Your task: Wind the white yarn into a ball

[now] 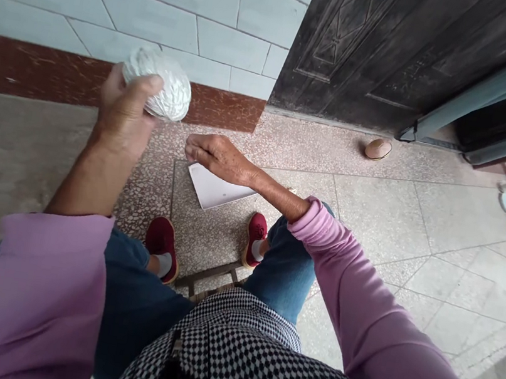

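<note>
My left hand (125, 110) is raised at chest height and closed round a white ball of string (164, 84), thumb pressed on its top. My right hand (217, 156) hangs palm down to the right of the ball, fingers drawn together in a pinch pointing toward it; any strand between them is too thin to see. Both arms wear pink sleeves. Below, my knees in blue jeans and my red shoes (162, 251) rest on the speckled floor.
A white sheet (215, 190) lies on the floor under my right hand. A small brown oval object (377, 148) lies near the dark door (378, 50). A tiled wall with a red base (38, 69) runs along the left. A chequered bag (233, 351) sits on my lap.
</note>
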`<state>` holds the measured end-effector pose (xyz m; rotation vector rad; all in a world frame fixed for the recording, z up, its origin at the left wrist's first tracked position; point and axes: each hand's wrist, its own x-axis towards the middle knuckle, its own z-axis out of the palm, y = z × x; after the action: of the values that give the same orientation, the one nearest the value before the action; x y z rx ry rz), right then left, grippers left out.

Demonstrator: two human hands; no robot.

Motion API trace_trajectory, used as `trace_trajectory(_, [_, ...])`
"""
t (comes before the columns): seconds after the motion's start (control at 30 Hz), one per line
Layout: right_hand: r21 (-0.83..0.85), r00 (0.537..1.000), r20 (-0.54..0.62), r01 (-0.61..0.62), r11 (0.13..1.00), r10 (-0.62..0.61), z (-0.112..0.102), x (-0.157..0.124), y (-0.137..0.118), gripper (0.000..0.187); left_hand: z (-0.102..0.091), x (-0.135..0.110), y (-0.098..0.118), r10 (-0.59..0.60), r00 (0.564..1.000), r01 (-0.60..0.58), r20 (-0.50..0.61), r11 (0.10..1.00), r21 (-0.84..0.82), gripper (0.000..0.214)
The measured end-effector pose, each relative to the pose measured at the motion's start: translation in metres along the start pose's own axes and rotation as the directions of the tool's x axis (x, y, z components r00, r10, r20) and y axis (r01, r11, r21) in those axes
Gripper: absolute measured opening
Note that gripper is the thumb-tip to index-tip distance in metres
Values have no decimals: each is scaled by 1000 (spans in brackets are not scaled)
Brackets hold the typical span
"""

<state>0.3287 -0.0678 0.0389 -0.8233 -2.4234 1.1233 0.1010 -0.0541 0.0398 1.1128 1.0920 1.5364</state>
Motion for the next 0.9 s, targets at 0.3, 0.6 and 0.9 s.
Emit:
trace_trajectory(0.3, [-5,992,-117,-52,999,51,-50,-24,-44,45,-17,-4,3,10,1000,1,-13,772,636,91])
trace_trajectory(0.6, [-34,931,-357,69,997,-76,-61,-9,12,60,3,-41,19,-361,841,244,402,918,314,79])
trace_trajectory(0.9, [-120,923,-383,-26,992,-22,-54,-1,21,58,19,-48,7,-327,874,259,359,939,227,86])
